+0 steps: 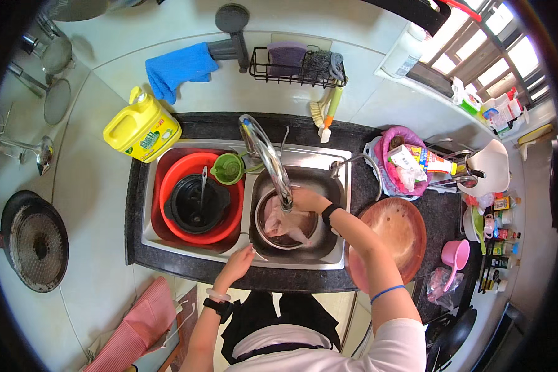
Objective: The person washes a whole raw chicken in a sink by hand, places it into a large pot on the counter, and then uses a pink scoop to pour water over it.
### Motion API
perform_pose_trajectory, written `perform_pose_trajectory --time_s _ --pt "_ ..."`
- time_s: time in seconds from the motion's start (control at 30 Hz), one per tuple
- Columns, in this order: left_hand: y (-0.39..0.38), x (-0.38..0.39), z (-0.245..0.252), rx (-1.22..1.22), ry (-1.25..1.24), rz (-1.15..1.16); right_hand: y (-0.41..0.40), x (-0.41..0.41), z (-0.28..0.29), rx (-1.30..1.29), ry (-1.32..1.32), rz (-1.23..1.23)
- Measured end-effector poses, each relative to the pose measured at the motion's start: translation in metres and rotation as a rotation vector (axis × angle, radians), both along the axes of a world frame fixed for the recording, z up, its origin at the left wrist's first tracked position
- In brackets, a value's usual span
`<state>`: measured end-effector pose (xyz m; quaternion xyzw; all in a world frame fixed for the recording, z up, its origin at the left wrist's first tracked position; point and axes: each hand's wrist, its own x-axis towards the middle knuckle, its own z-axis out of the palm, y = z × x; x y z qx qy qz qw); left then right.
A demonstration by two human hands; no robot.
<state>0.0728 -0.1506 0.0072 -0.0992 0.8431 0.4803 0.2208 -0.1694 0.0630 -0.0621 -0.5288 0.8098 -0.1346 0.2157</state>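
Observation:
In the right basin of the steel sink [338, 251] sits a round bowl [262, 231] holding a raw plucked bird [283, 222], probably a chicken. My right hand [308, 201] reaches to the upper part of the bird, just right of the chrome tap [270, 166]; its fingers are partly hidden, so the grip is unclear. Above the sink's front rim is my left hand [238, 263], fingers close together. A thin pale sliver [260, 255] shows at its fingertips; I cannot tell what it is or whether it is held.
The left basin holds a red tub [167, 204] with a black pot [186, 200] and a ladle [203, 183]. A green dipper [228, 169] rests by the tap. Yellow jug [144, 128] stands left; round wooden board [395, 228] and pink bag [390, 144] lie right.

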Motion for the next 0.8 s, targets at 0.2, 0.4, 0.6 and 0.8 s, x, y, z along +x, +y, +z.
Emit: perform_pose_trajectory --time_s 0.2,0.4,0.6,0.8 --pt "0.008 0.007 -0.005 -0.079 0.043 -0.005 -0.011 -0.008 -0.035 -0.126 -0.092 0.211" --pt "0.014 0.000 0.013 -0.001 -0.058 -0.002 0.000 0.019 -0.026 -0.034 -0.161 0.242" --pt "0.030 -0.016 0.011 0.025 -0.002 -0.033 0.030 0.026 -0.027 0.376 -0.211 0.183" --pt "0.045 -0.036 -0.005 0.014 0.030 -0.118 0.010 0.029 -0.053 -0.139 0.133 0.069"
